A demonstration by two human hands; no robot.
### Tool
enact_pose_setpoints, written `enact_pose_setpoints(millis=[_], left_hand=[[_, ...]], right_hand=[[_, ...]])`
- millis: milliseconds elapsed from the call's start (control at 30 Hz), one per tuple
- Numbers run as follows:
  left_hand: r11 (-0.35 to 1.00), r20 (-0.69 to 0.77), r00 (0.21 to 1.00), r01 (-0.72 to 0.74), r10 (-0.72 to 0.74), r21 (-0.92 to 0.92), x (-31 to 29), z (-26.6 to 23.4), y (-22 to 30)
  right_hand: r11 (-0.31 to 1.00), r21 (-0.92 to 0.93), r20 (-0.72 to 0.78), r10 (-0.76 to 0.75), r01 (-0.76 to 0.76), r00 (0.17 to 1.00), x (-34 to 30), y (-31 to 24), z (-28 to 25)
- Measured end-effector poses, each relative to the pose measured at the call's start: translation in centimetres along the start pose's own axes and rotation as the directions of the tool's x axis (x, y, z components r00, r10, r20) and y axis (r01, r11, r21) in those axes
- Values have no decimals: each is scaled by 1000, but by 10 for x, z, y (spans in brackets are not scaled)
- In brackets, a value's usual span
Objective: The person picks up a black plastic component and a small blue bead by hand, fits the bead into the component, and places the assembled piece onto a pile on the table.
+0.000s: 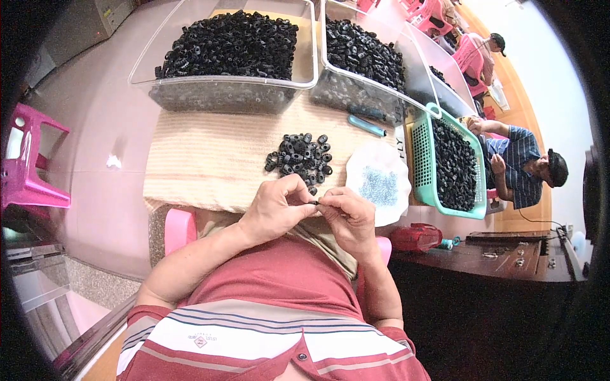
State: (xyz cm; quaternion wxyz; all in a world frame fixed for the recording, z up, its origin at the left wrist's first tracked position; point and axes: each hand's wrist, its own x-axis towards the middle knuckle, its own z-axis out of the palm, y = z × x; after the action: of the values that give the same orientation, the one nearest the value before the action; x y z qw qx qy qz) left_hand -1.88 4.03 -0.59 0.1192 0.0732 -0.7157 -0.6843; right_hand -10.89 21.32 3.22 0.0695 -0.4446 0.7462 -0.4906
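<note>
My left hand (277, 206) and my right hand (349, 219) meet in front of my body at the near edge of the cloth-covered table (203, 165). Both are closed in a pinch on one small black plastic piece (314, 202), mostly hidden by the fingertips. Just beyond the fingers lies a loose pile of small black plastic pieces (298, 155) with round holes. To the right of my right hand, a white scalloped plate (359, 159) holds a heap of tiny bluish bits (380, 185), too small to name.
Clear plastic bins (216, 95) (356, 101) full of black pieces line the far side. A blue tubular object (366, 125) lies before them. At right stands a green basket (420, 162), with a co-worker (524, 155) beyond. A pink stool (32, 165) stands left.
</note>
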Motion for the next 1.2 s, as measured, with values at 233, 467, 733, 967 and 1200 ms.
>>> enact_pose_setpoints(millis=[233,467,733,967,1200], left_hand=[[997,45,998,-49,46,51,-1,-5,10],[988,45,988,-147,146,43,0,-4,2],[981,61,982,-180,176,71,-1,-4,4],[999,140,989,-49,49,-1,1,-7,13],[969,316,949,99,-23,-228,5,-11,6]], right_hand=[[960,254,29,117,-121,993,-8,7,0],[940,282,26,191,-190,981,-11,2,3],[896,379,62,225,-232,972,-14,11,1],[982,187,197,-29,-9,980,-5,13,-13],[997,60,294,-62,47,954,-2,0,-26]])
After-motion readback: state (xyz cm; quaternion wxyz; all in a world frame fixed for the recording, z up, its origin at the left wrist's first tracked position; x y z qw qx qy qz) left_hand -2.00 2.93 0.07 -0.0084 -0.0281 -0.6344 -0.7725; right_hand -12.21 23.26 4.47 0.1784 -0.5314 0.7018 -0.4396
